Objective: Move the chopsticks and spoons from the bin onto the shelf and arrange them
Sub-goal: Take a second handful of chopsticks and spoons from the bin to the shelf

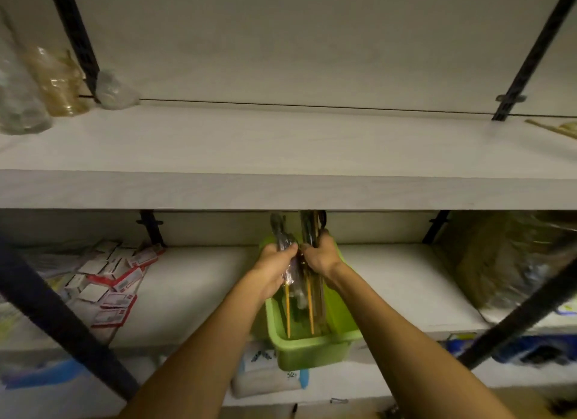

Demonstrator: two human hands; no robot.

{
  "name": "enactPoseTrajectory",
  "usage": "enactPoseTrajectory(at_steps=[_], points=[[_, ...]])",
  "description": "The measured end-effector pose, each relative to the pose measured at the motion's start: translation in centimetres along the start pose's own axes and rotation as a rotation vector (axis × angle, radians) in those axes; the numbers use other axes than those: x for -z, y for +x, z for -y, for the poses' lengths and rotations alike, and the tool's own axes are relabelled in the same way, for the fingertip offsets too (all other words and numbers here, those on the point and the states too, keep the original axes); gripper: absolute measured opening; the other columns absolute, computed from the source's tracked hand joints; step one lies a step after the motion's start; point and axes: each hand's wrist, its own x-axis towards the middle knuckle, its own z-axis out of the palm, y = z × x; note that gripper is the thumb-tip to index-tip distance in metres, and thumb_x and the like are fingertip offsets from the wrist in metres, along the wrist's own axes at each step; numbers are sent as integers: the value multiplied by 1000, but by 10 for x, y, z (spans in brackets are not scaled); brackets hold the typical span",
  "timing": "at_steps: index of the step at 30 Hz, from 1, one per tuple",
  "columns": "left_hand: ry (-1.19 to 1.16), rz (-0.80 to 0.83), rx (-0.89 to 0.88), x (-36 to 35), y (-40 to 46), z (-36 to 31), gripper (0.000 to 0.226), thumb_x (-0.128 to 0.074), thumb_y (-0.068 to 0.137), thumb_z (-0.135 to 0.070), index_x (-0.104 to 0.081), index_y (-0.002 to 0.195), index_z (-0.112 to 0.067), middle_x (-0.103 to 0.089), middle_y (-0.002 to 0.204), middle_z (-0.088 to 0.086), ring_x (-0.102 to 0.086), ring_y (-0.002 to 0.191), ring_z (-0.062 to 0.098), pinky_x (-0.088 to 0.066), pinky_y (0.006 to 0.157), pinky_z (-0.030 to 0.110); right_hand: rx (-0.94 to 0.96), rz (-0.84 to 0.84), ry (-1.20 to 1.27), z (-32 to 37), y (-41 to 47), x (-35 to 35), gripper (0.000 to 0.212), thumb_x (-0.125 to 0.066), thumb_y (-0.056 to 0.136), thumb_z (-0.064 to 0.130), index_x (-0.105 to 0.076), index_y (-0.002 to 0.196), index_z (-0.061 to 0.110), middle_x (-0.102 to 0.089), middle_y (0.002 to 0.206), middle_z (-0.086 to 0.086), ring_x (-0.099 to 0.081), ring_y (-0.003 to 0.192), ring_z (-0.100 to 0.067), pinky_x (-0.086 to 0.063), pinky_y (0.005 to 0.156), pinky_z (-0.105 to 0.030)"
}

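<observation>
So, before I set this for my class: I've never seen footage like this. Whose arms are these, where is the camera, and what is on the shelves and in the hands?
There is no machine here. The one picture comes from a camera worn on a person's head, looking forward and down, so the two bare arms are the wearer's own.

The left hand has its grip round a clear-wrapped bundle of utensils. The right hand grips a second bundle of chopsticks. Both bundles are held above a green bin, which sits on the lower shelf. More chopsticks stand inside the bin.

The upper shelf is mostly bare, with clear plastic packs at its left end. Red and white packets lie on the lower shelf, left of the bin.
</observation>
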Motion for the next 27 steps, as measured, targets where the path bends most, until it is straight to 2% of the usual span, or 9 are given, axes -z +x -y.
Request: enactPoseTrajectory(at_steps=[2, 3, 5, 6, 9, 14, 20, 22, 27], points=[[-16, 40, 30, 5, -6, -8, 32, -56, 96, -13, -50, 124, 2, -64, 93, 16, -64, 70, 23, -56, 65, 35, 24, -48, 15, 9, -8, 15, 33, -53, 92, 7, -43, 124, 6, -58, 107, -14, -61, 100, -32, -53, 87, -43], [-17, 61, 47, 7, -9, -14, 32, -55, 96, -12, -48, 124, 3, -63, 90, 16, -65, 65, 23, -57, 59, 33, 25, -65, 37, 14, -12, 23, 30, -52, 93, 7, -43, 122, 7, -56, 99, -14, -61, 87, -29, -56, 74, -39], [-21, 126, 76, 7, -16, -23, 32, -55, 97, -13, -47, 124, 2, -64, 88, 16, -68, 63, 26, -60, 57, 37, -9, -62, 115, 23, -23, 38, 22, -50, 94, 5, -43, 114, 8, -53, 81, -11, -55, 62, -20, -48, 46, -27], [-17, 159, 88, 5, -19, -26, 30, -54, 97, -13, -47, 123, 1, -64, 90, 16, -70, 66, 28, -60, 59, 40, -33, -51, 151, 26, -29, 46, 19, -50, 94, 5, -43, 112, 8, -52, 75, -10, -53, 57, -18, -44, 41, -24], [54, 251, 134, -11, -30, -25, 20, -52, 98, -13, -48, 114, -2, -60, 80, 14, -65, 61, 26, -60, 63, 46, -70, -6, 200, 25, -54, 70, 13, -51, 94, 6, -46, 107, 6, -53, 68, -8, -54, 56, -17, -44, 46, -28], [280, 354, 119, -63, -59, -1, 8, -51, 96, -14, -46, 99, -8, -52, 62, 7, -47, 46, 16, -42, 41, 25, -160, -44, 315, -6, -107, 119, 8, -51, 94, 6, -46, 98, 10, -53, 71, -9, -55, 52, -13, -47, 46, -27], [522, 648, 34, -161, -112, 43, 4, -51, 85, -16, -50, 86, -12, -49, 73, 9, -43, 48, 16, -35, 44, 23, -300, -294, 465, -77, -179, 208, 18, -55, 92, 8, -45, 107, 5, -55, 70, -11, -57, 57, -16, -50, 57, -33], [568, 731, -1, -197, -126, 56, 6, -51, 85, -18, -49, 88, -13, -49, 72, 10, -43, 47, 16, -34, 43, 22, -308, -396, 472, -96, -200, 243, 28, -57, 91, 7, -45, 114, 0, -55, 69, -14, -56, 53, -18, -50, 51, -32], [613, 860, -109, -305, -155, 83, 17, -52, 90, -23, -47, 100, -10, -50, 65, 6, -45, 44, 14, -33, 38, 22, -254, -573, 480, -128, -243, 341, 16, -54, 93, 7, -49, 105, -2, -56, 63, -13, -54, 52, -19, -48, 50, -33]])
